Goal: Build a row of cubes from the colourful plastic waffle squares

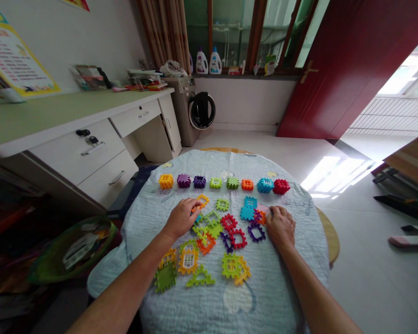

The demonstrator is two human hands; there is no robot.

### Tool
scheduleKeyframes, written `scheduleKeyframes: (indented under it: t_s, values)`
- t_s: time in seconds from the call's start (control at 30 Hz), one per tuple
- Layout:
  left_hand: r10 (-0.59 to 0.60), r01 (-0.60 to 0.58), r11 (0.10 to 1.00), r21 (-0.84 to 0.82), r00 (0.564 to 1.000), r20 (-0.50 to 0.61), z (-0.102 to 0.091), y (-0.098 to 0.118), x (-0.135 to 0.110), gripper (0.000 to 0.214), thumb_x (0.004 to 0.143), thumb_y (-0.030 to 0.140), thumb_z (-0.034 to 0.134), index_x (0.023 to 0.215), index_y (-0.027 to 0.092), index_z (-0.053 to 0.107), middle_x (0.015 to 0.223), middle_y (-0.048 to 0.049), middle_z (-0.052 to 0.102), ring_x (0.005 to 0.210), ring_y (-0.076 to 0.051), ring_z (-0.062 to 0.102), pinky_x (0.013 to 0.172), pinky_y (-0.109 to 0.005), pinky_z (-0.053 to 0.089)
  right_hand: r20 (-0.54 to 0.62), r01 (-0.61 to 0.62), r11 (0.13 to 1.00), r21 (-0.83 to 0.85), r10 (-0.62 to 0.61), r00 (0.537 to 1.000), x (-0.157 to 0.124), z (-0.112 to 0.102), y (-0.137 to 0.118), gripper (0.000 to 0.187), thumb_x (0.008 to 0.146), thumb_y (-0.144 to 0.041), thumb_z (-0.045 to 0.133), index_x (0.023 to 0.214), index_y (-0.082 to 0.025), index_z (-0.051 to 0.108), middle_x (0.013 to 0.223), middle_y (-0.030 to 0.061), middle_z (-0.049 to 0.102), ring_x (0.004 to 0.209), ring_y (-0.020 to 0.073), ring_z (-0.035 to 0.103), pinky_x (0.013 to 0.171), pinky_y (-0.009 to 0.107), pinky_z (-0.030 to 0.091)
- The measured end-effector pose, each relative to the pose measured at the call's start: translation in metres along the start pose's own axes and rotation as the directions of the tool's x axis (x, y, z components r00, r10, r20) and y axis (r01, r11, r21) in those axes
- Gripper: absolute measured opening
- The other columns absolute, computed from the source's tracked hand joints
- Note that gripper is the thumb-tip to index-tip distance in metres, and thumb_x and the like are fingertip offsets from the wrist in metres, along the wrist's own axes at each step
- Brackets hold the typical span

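The left hand (181,217) is pinching a yellow frame (205,199); the right hand's (281,226) grip I cannot tell. Blocks (232,183) are standing behind, probably leaving space.

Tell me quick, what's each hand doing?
Left hand: touching an orange frame; grip can't be told.
Right hand: curled; whether it's holding anything can't be told.

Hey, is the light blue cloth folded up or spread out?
Spread out: the light blue cloth covers most of the table, with colourful plastic pieces lying across it.
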State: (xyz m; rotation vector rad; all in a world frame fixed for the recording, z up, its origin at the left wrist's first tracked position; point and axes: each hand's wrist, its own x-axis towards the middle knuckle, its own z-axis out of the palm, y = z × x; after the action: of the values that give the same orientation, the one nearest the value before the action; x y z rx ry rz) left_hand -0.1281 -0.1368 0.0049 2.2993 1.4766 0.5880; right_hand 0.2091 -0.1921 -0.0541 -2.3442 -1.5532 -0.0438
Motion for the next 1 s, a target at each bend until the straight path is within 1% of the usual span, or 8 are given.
scheduleKeyframes:
  t_s: [0.17,0.4,0.53,0.6,0.67,0.77,0.9,1.0]
  values:
    - [0.051,-0.084,0.974,0.208,0.986,0.158,-0.001,-0.007,-0.015,0.033,0.080,0.024,0.063,0.112,0.022,0.065,0.116,-0.0075,0.063,0.110,-0.026,0.053,0.100,-0.040,0.043,0.002,-0.002,1.000,-0.010,0.002,1.000,0.000,0.001,0.000,0.033,0.092,-0.025,0.045,0.121,-0.021,0.062,0.127,0.0072,0.060,0.113,0.0239,0.051,0.095,0.036,0.034]
    - [-0.014,-0.046,0.940,0.337,0.985,0.173,-0.016,-0.027,-0.033,0.024,0.080,0.017,0.056,0.102,0.021,0.065,0.110,-0.0071,0.062,0.105,-0.024,0.054,0.095,-0.037,0.044,-0.013,0.008,1.000,-0.015,-0.008,1.000,0.000,0.001,0.000,0.033,0.092,-0.025,0.046,0.120,-0.020,0.062,0.126,0.0073,0.060,0.112,0.0238,0.052,0.095,0.035,0.033]
    - [-0.097,0.034,0.862,0.505,0.990,0.099,-0.023,-0.020,-0.039,0.024,0.079,0.013,0.053,0.099,0.020,0.066,0.107,-0.0093,0.063,0.103,-0.027,0.055,0.089,-0.040,0.044,-0.009,0.004,1.000,-0.017,-0.004,1.000,0.000,0.002,0.001,0.033,0.093,-0.026,0.046,0.121,-0.021,0.062,0.126,0.0075,0.060,0.111,0.0236,0.052,0.094,0.036,0.034]
    - [-0.098,0.055,0.829,0.557,0.994,0.048,-0.022,-0.010,-0.038,0.025,0.081,0.013,0.051,0.101,0.019,0.065,0.108,-0.0105,0.063,0.103,-0.028,0.055,0.088,-0.042,0.043,-0.003,0.002,1.000,-0.020,-0.002,1.000,0.001,0.003,0.002,0.033,0.093,-0.026,0.046,0.121,-0.021,0.062,0.126,0.0076,0.060,0.111,0.0235,0.052,0.094,0.036,0.034]
    - [-0.052,0.016,0.837,0.546,0.997,0.050,-0.017,0.000,-0.033,0.026,0.082,0.017,0.053,0.106,0.020,0.065,0.114,-0.0105,0.064,0.110,-0.029,0.053,0.092,-0.043,0.042,-0.001,0.001,1.000,-0.024,-0.001,1.000,0.001,0.003,0.002,0.033,0.093,-0.026,0.046,0.122,-0.021,0.062,0.126,0.0079,0.060,0.111,0.0235,0.052,0.094,0.036,0.034]
    - [-0.015,-0.063,0.874,0.482,0.988,0.155,-0.008,0.007,-0.023,0.035,0.080,0.026,0.061,0.115,0.023,0.063,0.123,-0.0082,0.063,0.120,-0.030,0.049,0.102,-0.044,0.036,0.000,0.007,1.000,-0.026,-0.007,1.000,0.001,0.003,0.002,0.033,0.093,-0.027,0.046,0.122,-0.021,0.062,0.125,0.0081,0.060,0.111,0.0237,0.051,0.094,0.036,0.034]
    - [-0.101,-0.031,0.884,0.467,0.962,0.255,-0.002,0.006,-0.007,0.050,0.075,0.029,0.064,0.125,0.025,0.058,0.123,-0.0074,0.064,0.116,-0.030,0.052,0.104,-0.047,0.034,-0.009,0.014,1.000,-0.015,-0.014,1.000,0.001,0.003,0.002,0.033,0.093,-0.027,0.046,0.121,-0.020,0.062,0.125,0.0082,0.061,0.112,0.0234,0.051,0.095,0.036,0.034]
    - [-0.119,-0.044,0.874,0.485,0.946,0.302,-0.002,0.009,0.002,0.054,0.070,0.027,0.066,0.123,0.024,0.060,0.120,-0.0089,0.064,0.113,-0.030,0.054,0.103,-0.047,0.034,-0.014,0.011,1.000,-0.013,-0.011,1.000,0.001,0.003,0.002,0.032,0.092,-0.026,0.047,0.120,-0.020,0.063,0.125,0.0081,0.061,0.111,0.0232,0.052,0.095,0.036,0.034]
